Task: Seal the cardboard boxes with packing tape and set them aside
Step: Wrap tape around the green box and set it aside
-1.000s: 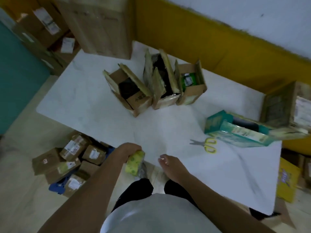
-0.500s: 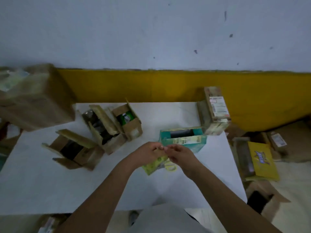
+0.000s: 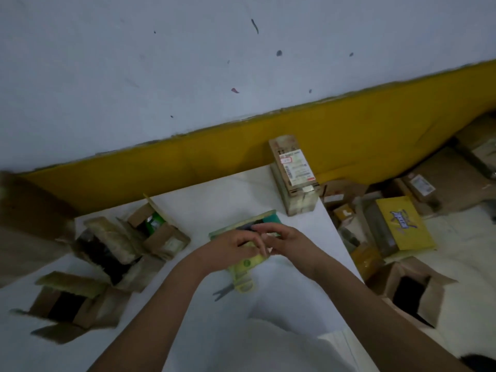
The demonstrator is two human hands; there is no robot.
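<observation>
- The left hand (image 3: 233,248) grips the yellow tape roll (image 3: 248,263) just above the bench (image 3: 188,318); the right hand (image 3: 291,244) pinches its edge.
- Three cardboard boxes (image 3: 112,253) at bench left stand open; sealing apparently still entirely ahead.

Single head-worn view, tilted, looking forward and down, close over the white table (image 3: 204,331), facing the wall (image 3: 161,76).

The label (image 3: 295,169) on the cardboard box (image 3: 298,202) is unreadable.
</observation>
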